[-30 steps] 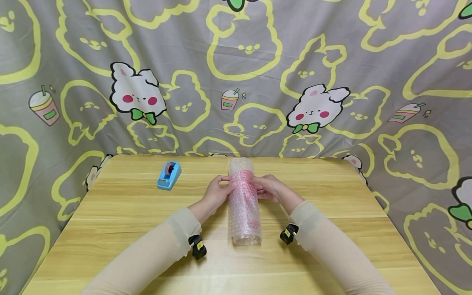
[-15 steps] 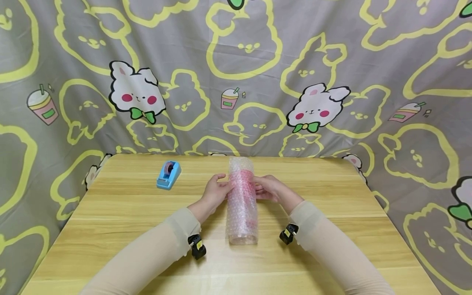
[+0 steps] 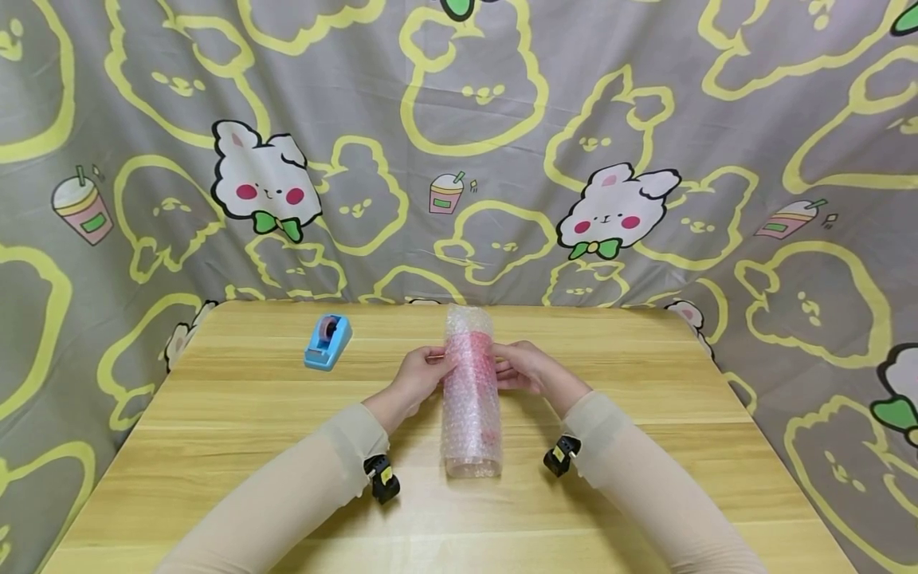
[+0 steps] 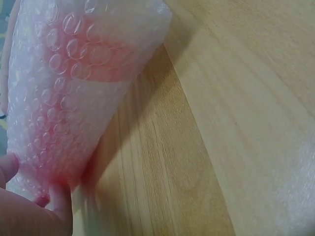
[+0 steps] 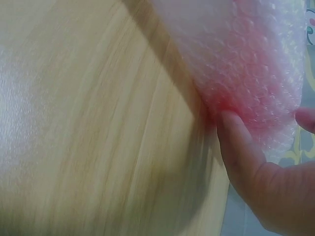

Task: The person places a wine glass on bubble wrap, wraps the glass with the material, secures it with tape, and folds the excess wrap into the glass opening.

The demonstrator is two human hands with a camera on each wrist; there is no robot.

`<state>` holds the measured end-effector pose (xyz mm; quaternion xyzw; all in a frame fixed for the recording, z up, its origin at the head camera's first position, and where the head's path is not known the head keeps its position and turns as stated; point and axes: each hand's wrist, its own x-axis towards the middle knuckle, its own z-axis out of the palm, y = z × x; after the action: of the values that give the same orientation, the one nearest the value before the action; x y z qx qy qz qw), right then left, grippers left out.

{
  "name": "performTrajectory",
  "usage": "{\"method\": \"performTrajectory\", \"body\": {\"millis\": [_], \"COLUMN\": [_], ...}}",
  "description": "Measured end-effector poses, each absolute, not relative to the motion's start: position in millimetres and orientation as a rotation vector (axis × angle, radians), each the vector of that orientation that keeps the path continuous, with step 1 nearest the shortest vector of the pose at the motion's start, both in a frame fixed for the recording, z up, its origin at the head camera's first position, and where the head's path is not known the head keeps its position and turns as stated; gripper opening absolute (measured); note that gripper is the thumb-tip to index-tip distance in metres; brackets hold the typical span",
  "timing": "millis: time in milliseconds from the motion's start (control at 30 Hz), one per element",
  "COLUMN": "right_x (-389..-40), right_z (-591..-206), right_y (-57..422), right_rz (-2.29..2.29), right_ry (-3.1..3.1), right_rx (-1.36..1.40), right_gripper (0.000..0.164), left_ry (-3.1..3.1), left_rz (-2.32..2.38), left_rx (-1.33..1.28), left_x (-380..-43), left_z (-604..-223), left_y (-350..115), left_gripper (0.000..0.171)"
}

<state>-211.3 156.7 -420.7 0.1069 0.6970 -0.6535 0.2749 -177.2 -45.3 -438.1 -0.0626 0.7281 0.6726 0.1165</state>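
Note:
A bubble-wrapped roll (image 3: 471,422) lies lengthwise on the wooden table, pointing away from me. Something pink and white shows through the plastic, but its kind is hidden. My left hand (image 3: 412,383) holds the roll's left side towards its far end, thumb against the wrap. From the right side, my right hand (image 3: 529,368) grips it opposite, with several fingers low along the edge. The left wrist view shows fingertips pressed to the bubble wrap (image 4: 69,103); in the right wrist view a thumb and a finger touch it likewise.
A blue tape dispenser (image 3: 328,343) with a roll of tape stands at the back left of the table (image 3: 237,430). Behind the table's far edge hangs a grey patterned curtain (image 3: 495,175). Small black cameras sit on both wrists.
The roll's near end has shifted slightly left, and the wrap looks narrower there. My left fingers lifted briefly half a second ago and are back down beside the roll.

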Motion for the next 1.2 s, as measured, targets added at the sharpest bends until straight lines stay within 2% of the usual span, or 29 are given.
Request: {"method": "performTrajectory", "body": {"millis": [467, 900, 1200], "right_x": [-210.5, -212.7, -210.7], "right_z": [-423.2, -424.2, -425.3], "right_y": [158.8, 158.3, 156.8], "right_rz": [-1.802, -1.736, -1.766], "right_ry": [1.806, 1.845, 1.827], "right_rx": [0.263, 0.302, 0.299], "right_gripper": [0.024, 0.036, 0.033], "left_ry": [2.069, 2.032, 1.983], "left_rz": [2.023, 2.061, 2.05], "left_rx": [-0.173, -0.18, -0.194], "left_x": [-177.5, -177.6, -179.4], "left_z": [-436.9, -436.0, -435.7], "left_y": [-46.8, -44.7, -45.7], "left_gripper": [0.042, 0.046, 0.051]}}
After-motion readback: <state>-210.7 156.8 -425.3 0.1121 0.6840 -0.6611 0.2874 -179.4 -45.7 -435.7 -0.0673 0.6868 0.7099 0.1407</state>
